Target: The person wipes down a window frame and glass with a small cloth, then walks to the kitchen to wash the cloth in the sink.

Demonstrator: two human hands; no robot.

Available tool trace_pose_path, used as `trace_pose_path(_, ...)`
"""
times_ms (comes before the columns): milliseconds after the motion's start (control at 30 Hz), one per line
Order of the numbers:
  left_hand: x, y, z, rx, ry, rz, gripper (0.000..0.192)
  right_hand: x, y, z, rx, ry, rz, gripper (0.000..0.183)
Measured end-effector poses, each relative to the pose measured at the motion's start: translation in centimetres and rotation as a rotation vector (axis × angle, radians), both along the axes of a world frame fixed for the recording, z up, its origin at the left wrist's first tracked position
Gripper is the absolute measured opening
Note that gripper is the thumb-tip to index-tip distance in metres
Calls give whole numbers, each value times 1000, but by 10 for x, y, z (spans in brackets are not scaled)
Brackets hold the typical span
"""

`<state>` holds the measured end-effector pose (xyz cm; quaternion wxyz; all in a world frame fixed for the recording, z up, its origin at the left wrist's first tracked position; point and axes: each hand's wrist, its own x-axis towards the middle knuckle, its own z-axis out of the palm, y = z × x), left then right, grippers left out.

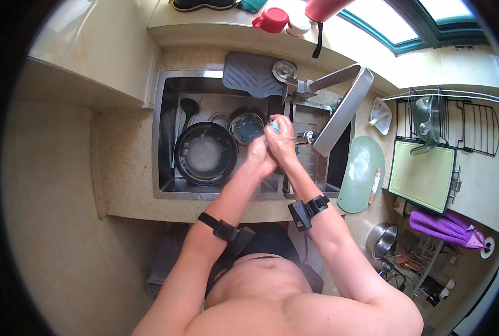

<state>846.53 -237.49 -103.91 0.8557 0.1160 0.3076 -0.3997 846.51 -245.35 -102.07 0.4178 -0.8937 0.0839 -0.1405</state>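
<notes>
Over the right part of the stainless-steel sink [218,195], my left hand [261,154] and my right hand [281,136] are close together, wet, near the faucet. A light blue item [274,127], perhaps a cloth or sponge, shows between the fingers of my right hand. My left hand is cupped beneath; whether it also grips the blue item is hidden. Left of my hands, a dark round pan [206,153] with cloudy, foamy water sits in the basin. Behind it a dark ladle [189,108] leans, and a round pot [247,128] holds bubbly water.
A grey drain mat [249,75] with a metal strainer [284,71] lies behind the sink. A large flat grey faucet part [345,111] juts above its right side. To the right are a translucent green board [358,172], a green-edged cutting board [421,174] and a wire rack [478,122].
</notes>
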Motion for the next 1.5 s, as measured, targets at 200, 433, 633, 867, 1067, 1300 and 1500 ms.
trace_pose_path(200,10,14,24,78,-42,219,44,-33,19,2,63,334,275,62)
trace_pose_path(433,23,39,-11,22,-33,280,23,-18,1,-10,-18,157,343,37)
trace_pose_path(633,13,27,26,64,-150,114,19,65,-42,69,-335,494,-94,54)
trace_pose_path(867,5,50,35,353,-226,-95,9,32,-50,38,-117,368,-100,34)
trace_pose_path(1067,0,73,40,664,-181,-52,36,-23,3,26,280,466,58,22)
trace_pose_path(1300,1,114,64,726,-308,-86,36,-41,41,53,386,421,203,22)
trace_pose_path(1500,4,210,219,444,-1176,-244,19,-47,54,197,883,368,495,24)
